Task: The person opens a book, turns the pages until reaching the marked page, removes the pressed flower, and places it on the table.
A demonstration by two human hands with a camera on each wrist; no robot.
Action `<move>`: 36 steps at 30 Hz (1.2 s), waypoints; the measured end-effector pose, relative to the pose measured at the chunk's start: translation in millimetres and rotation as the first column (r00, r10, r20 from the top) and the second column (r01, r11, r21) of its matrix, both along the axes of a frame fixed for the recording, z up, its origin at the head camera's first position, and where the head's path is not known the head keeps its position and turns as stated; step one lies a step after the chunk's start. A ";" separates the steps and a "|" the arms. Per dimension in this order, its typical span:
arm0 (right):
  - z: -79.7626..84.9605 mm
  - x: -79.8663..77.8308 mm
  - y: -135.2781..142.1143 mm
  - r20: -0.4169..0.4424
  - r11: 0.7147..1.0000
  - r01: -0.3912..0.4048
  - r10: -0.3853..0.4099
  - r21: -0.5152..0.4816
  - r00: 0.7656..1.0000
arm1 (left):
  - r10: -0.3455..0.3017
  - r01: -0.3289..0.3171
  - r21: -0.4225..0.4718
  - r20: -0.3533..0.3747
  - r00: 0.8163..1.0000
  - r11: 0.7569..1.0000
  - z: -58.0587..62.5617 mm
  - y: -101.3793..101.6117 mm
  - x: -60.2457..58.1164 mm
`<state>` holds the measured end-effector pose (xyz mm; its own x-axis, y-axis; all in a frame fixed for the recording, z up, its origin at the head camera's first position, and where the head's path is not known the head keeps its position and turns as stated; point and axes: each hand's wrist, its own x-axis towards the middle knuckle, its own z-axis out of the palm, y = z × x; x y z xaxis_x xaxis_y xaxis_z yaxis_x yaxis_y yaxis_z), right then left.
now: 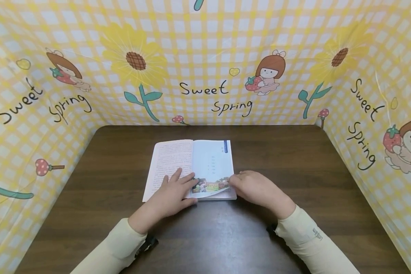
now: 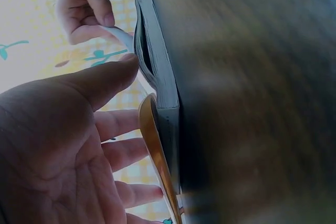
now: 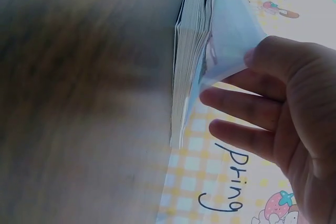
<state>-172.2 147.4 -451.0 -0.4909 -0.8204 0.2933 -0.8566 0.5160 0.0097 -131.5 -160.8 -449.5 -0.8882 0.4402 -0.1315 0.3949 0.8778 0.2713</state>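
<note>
One left hand (image 1: 174, 192), fingers spread, rests on a book (image 1: 168, 160) lying open mid-table (image 1: 281, 152); the right hand (image 1: 258, 190) pinches a page (image 1: 212, 160) at its near right corner. Table extends past every book edge. Side-on wrist views reveal the book's thickness, barely visible from the head.

Book (image 1: 172, 156): smooth paper pages, the raised leaf (image 3: 235, 24) thin and matt-looking. Counter (image 1: 120, 163): dark wood grain, smooth, with a soft glossy sheen. Sleeves (image 1: 305, 243): matt cloth; backdrop (image 1: 198, 49): thin, lightly creased, cloth-like sheeting.
</note>
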 end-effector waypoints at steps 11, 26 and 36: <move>6.7 0.1 -0.3 -0.157 0.996 -0.053 0.042 -0.070 0.987 | 0.024 -0.024 -0.019 -0.018 1.000 1.000 -0.6 1.9 0.3; 15.7 2.3 -1.0 -0.260 0.970 -0.096 0.036 -0.225 0.965 | 0.022 -0.023 -0.004 -0.025 0.999 1.000 3.4 3.6 2.8; 18.9 -3.1 6.7 -0.105 0.925 0.135 -0.183 -0.356 0.978 | -0.032 0.074 0.106 -0.352 0.935 0.992 5.4 3.0 2.9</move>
<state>-175.3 154.2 -432.1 -0.5428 -0.5714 0.6156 -0.7664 0.6368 -0.0847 -128.6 -157.9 -444.1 -0.8437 0.4815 0.2375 0.5281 0.8238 0.2061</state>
